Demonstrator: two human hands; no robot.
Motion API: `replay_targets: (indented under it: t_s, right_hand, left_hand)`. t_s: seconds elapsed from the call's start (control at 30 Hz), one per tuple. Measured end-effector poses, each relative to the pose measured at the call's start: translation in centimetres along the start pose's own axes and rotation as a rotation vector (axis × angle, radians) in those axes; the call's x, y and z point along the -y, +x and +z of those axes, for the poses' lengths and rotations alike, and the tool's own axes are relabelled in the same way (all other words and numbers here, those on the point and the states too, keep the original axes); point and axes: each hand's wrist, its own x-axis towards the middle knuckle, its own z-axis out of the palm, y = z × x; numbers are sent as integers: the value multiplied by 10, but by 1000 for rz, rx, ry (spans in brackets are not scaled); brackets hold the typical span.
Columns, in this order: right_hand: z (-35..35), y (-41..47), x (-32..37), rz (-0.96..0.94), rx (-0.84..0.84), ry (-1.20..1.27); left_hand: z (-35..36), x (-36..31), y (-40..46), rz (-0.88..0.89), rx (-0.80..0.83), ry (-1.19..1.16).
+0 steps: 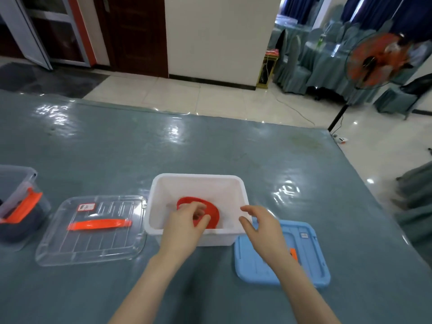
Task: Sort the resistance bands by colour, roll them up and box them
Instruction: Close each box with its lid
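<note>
A white plastic box (pixel 243 195) stands open in the middle of the table. Inside it lies a red resistance band (pixel 214 208), loosely coiled. My left hand (pixel 184 226) reaches over the near wall into the box, its fingers curled at the band; whether it grips the band I cannot tell. Just outside the box's right near corner hovers my right hand (pixel 261 226), fingers relaxed and holding nothing. A clear box (pixel 14 202) with an orange latch and dark contents sits at the far left.
A clear lid (pixel 93 230) with an orange handle lies left of the white box. A blue lid (pixel 306 251) lies to its right, under my right forearm. The table (pixel 163 146) has a glossy teal cover. A standing fan (pixel 374 61) is beyond the far right corner.
</note>
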Motion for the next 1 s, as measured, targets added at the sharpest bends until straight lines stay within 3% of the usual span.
replay_targets:
  t_s: [0.2, 0.33, 0.5, 0.67, 0.8, 1.0]
  right_hand:
    - [-38, -37, -73, 63, 21, -131]
    - [-62, -46, -130, 153, 50, -144]
    - [-82, -43, -194, 288, 108, -192]
    - [-81, -36, -242, 455, 195, -163]
    - [-77, -41, -262, 465, 185, -125]
    - [-95, -54, -280, 475, 23, -17]
  left_hand:
    - [62, -29, -60, -24, 64, -108]
    - [118, -24, -77, -189, 93, -126]
    - [173, -21, -76, -387, 148, 40]
    - [206, -19, -76, -520, 119, 62]
    - [219, -20, -85, -525, 51, 81]
    - [227, -41, -101, -396, -25, 41]
